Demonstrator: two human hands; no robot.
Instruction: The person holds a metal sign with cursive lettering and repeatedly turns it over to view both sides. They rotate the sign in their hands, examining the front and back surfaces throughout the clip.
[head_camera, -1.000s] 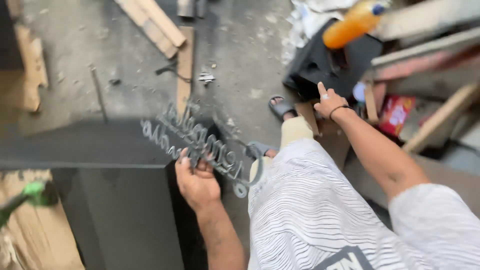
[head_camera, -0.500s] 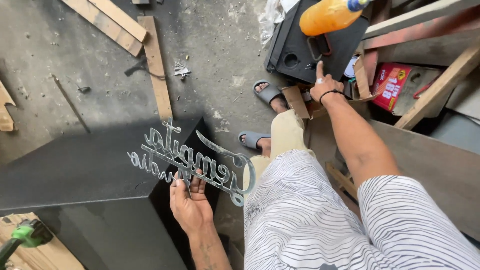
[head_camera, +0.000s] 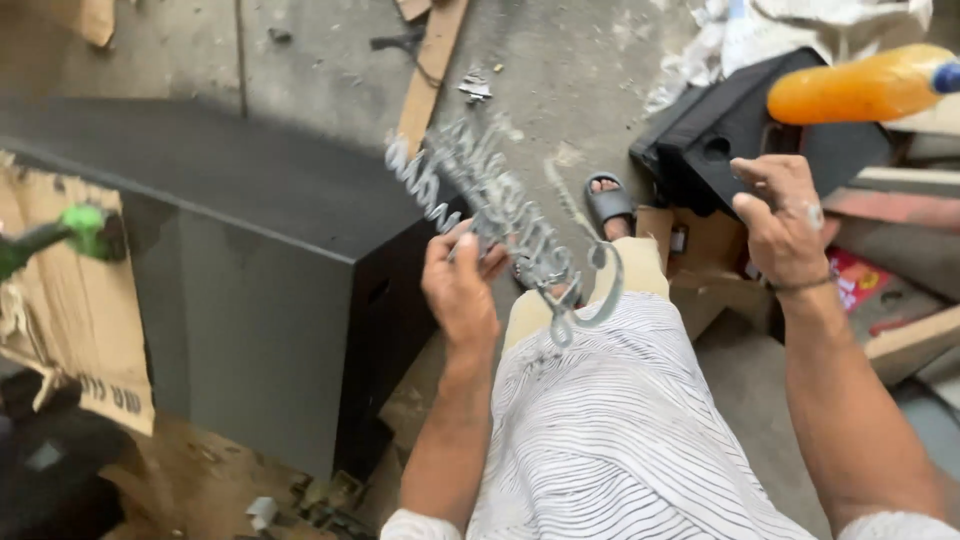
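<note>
My left hand (head_camera: 462, 290) grips a flat silver cut-out of flowing script lettering (head_camera: 497, 212), held in the air above my lap and past the corner of a dark grey box (head_camera: 250, 240). The cut-out runs from upper left to lower right and ends in a curl near my striped shirt. My right hand (head_camera: 782, 220) rests with fingers spread on a black plastic case (head_camera: 730, 135) to my right and holds nothing. An orange bottle (head_camera: 860, 88) with a blue cap lies above that case.
Concrete floor lies ahead with a wooden strip (head_camera: 428, 70) and small scraps. My sandalled foot (head_camera: 607, 200) is below the lettering. Cardboard (head_camera: 70, 300) and a green-tipped tool (head_camera: 85, 228) are at left. Wooden boards and a red packet (head_camera: 860, 278) crowd the right.
The lettering cut-out has left the top of the dark box and been lifted and turned toward me in my left hand. My right hand stays on the black case.
</note>
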